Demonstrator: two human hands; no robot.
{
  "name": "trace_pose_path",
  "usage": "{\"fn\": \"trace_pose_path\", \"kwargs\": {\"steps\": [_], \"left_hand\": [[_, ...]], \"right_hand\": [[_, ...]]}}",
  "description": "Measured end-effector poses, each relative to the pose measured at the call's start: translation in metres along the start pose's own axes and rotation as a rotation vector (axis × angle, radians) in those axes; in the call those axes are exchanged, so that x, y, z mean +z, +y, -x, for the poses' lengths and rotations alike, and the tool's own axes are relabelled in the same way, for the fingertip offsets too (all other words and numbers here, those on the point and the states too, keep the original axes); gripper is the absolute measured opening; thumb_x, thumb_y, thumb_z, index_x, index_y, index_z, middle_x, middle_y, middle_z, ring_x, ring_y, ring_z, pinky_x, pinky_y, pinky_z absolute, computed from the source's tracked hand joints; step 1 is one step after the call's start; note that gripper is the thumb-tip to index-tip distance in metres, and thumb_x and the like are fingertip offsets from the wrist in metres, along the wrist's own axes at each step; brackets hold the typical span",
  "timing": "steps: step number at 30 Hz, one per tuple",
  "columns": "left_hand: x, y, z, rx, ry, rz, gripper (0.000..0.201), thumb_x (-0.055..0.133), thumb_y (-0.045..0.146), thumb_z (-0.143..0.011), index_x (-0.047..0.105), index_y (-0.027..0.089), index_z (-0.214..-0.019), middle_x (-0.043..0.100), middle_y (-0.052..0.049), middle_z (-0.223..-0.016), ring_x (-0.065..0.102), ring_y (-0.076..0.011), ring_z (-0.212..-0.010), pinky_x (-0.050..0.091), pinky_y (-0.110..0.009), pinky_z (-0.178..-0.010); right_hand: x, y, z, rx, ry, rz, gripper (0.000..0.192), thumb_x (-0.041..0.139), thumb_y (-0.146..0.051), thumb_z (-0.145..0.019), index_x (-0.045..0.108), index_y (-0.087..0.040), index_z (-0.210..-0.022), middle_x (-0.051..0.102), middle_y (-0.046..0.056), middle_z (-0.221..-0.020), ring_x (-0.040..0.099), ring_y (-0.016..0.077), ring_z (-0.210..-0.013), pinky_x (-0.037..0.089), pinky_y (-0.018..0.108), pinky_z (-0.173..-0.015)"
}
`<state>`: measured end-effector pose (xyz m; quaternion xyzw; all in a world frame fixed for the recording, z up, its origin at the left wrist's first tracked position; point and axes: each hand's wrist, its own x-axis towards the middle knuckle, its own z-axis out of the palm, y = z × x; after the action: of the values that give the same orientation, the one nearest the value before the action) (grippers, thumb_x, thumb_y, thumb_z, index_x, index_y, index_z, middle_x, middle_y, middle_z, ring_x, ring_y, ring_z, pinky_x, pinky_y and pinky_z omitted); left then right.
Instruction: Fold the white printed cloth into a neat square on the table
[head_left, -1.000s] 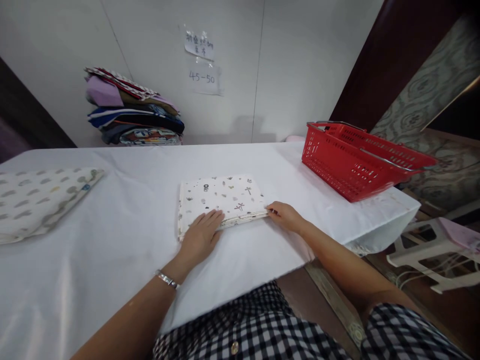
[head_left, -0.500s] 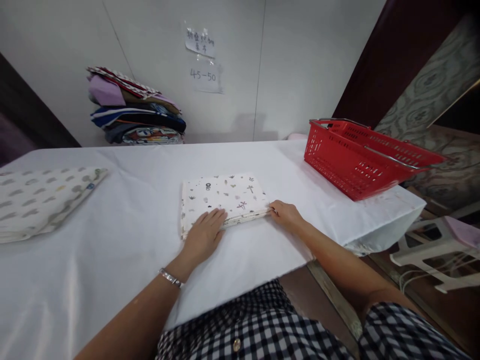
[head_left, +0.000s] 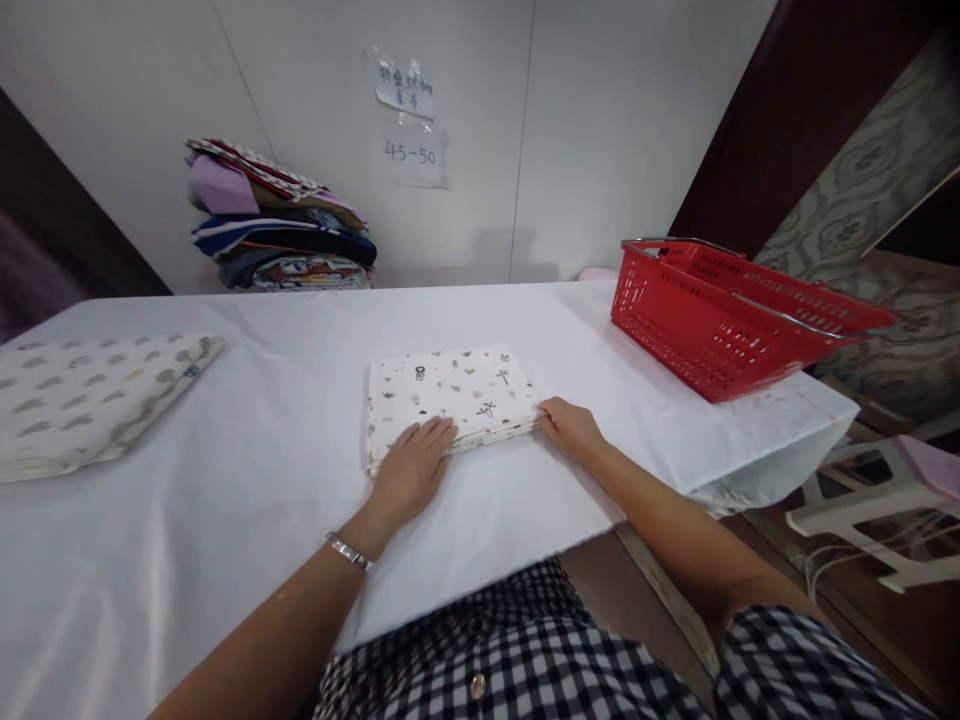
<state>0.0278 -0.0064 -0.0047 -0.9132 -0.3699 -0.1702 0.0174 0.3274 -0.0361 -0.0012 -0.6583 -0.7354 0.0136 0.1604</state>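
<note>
One folded white printed cloth [head_left: 450, 398] lies mid-surface on the white-covered surface [head_left: 262, 470]. Left hand [head_left: 411, 470] rests flat on its near edge, grip apart; right hand [head_left: 571, 430] touches its right corner (grip state cannot be told). One red plastic basket [head_left: 720, 320] stands at the right.

Both bare forearms are extended forward toward the folded cloth [head_left: 450, 395], taken here as the landmark. The left hand [head_left: 411, 470] is laid flat, palm down and fingers spread, on the cloth's near left edge; a metal bracelet [head_left: 346, 551] is worn on that wrist. The right hand [head_left: 571, 430] is set at the cloth's near right corner, fingers curled against the edge, the wrist kept low.
</note>
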Motion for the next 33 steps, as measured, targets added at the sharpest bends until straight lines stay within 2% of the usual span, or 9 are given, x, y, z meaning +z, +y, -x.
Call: {"fn": "trace_pose_path", "kwargs": {"steps": [7,11,15,20,26,33], "left_hand": [[0.001,0.000,-0.001,0.001,0.015,0.021,0.040,0.031,0.024,-0.091,0.050,0.017,-0.126,0.049,-0.007,-0.134,0.041,-0.0205,-0.127,0.032,-0.044,-0.106],[0.003,-0.001,-0.001,0.003,0.030,0.011,0.039,0.032,0.022,-0.091,0.051,0.018,-0.125,0.050,-0.007,-0.133,0.042,-0.0209,-0.126,0.033,-0.044,-0.106],[0.005,-0.001,-0.001,-0.003,0.033,0.002,0.039,0.031,0.022,-0.092,0.052,0.019,-0.124,0.051,-0.006,-0.133,0.043,-0.0210,-0.126,0.034,-0.045,-0.105],[0.007,-0.001,-0.001,-0.010,0.036,0.011,0.039,0.032,0.020,-0.092,0.051,0.019,-0.125,0.050,-0.007,-0.133,0.043,-0.0212,-0.126,0.033,-0.045,-0.106],[0.007,-0.006,0.010,0.003,0.074,-0.002,0.040,0.031,0.015,-0.091,0.050,0.021,-0.126,0.050,-0.006,-0.134,0.043,-0.0179,-0.126,0.036,-0.042,-0.105],[-0.007,-0.010,0.041,-0.067,0.117,-0.060,0.037,0.036,0.020,-0.090,0.053,0.019,-0.123,0.056,-0.007,-0.127,0.050,-0.0199,-0.119,0.040,-0.043,-0.102]], "right_hand": [[0.000,0.005,0.004,-0.042,-0.030,-0.014,0.026,0.039,-0.021,-0.090,0.054,-0.021,-0.111,0.061,0.005,-0.105,0.056,0.0165,-0.094,0.041,0.026,-0.074],[-0.004,-0.002,0.008,-0.084,0.056,-0.013,0.028,0.039,-0.021,-0.090,0.055,-0.021,-0.113,0.057,0.008,-0.114,0.051,0.0191,-0.105,0.043,0.031,-0.084],[-0.001,-0.021,0.009,-0.186,0.151,-0.021,0.039,0.040,-0.018,-0.087,0.049,-0.018,-0.125,0.047,0.011,-0.132,0.041,0.0232,-0.121,0.035,0.040,-0.099],[0.010,-0.040,0.009,-0.352,0.045,-0.024,0.051,0.042,-0.023,-0.087,0.035,-0.017,-0.137,0.035,0.012,-0.144,0.027,0.0239,-0.133,0.025,0.047,-0.107],[0.021,-0.034,0.011,-0.347,0.001,0.000,0.052,0.040,-0.030,-0.090,0.032,-0.019,-0.140,0.035,0.009,-0.144,0.029,0.0210,-0.134,0.022,0.047,-0.110],[0.021,-0.034,0.014,-0.364,0.005,0.002,0.050,0.039,-0.028,-0.090,0.034,-0.018,-0.139,0.035,0.008,-0.144,0.030,0.0213,-0.133,0.023,0.047,-0.110]]}}
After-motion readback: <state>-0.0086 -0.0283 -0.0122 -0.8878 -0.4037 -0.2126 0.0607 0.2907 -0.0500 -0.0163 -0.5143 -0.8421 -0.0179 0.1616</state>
